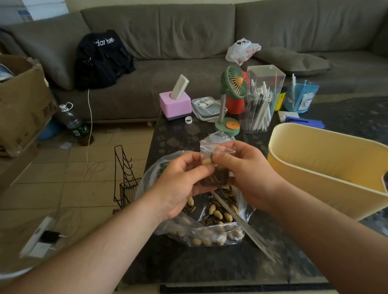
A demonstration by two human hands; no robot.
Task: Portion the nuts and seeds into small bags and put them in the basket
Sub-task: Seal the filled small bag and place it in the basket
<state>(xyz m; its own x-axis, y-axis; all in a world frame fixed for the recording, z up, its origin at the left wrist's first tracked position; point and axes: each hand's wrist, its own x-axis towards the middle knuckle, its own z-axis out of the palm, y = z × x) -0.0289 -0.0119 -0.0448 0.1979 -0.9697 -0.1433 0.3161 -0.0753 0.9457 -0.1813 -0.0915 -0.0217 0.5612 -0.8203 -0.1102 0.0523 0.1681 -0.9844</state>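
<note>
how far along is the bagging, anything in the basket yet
Early. Nothing shows inside the yellow basket, though its floor is partly hidden. In hand: the right hand holds a small bag already part full, while the left hand feeds in a nut. Left: the big bag still holds plenty.

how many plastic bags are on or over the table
2: a small zip bag held in both hands above the table, and a large open bag of nuts and seeds lying beneath it. Others may be hidden.

A small bag (216, 160) is held above the large bag (210, 224) on the worktop (206, 264). The basket (333, 171) is set to the right, the fan (232, 95) behind.
</note>
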